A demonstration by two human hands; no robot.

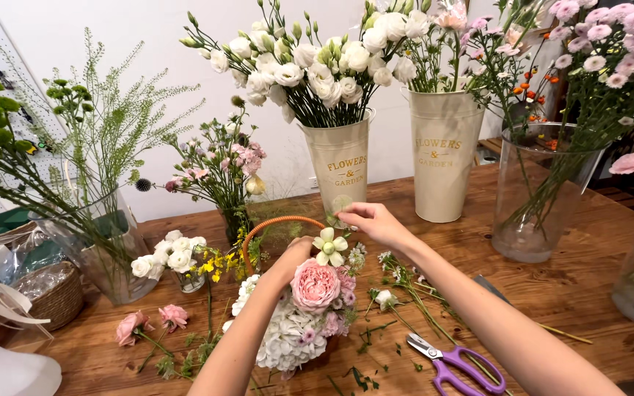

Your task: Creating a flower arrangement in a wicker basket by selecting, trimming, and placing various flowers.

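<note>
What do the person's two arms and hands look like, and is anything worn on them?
Both forearms come up from the bottom edge and are bare as far as the picture shows: no sleeves, no gloves. The left hand and the right hand are slim, with bare fingers. No ring, watch or bracelet can be seen on either wrist. The nails are too small to tell whether they are painted.

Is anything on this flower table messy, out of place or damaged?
Only working litter. Cut stems and leaf scraps lie scattered over the wooden table beside the purple-handled scissors, and two pink blooms lie loose on the left. The right hand and left hand are at the basket arrangement. Nothing looks spilled or broken.
</note>
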